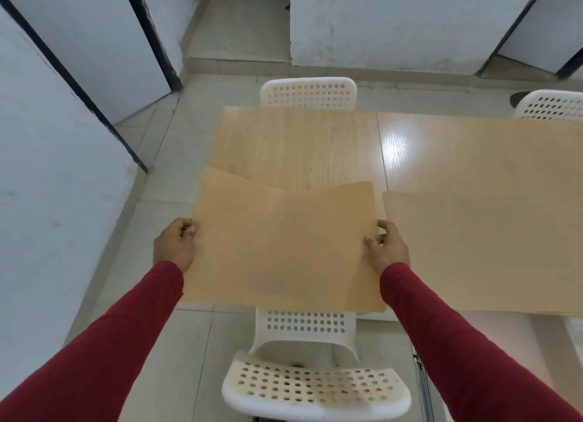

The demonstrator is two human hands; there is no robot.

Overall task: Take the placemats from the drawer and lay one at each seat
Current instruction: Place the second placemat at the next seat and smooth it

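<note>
Now, left hand [173, 248] pinches held placemats' [284, 248] 9 o'clock edge | right hand [386, 248] pinches their 3 o'clock edge | mats fanned, above the table's [299, 143] near edge and white chair [315, 387] | another placemat [479, 251] flat at 3 o'clock.

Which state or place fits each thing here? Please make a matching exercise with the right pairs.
Things:
1. held placemats
2. laid placemat
3. near chair
4. far chair

States or places:
A. across the table
B. flat on the table, to the right
C. gripped by the left hand and the right hand
D. below the held placemats

Pairs: 1-C, 2-B, 3-D, 4-A
</note>
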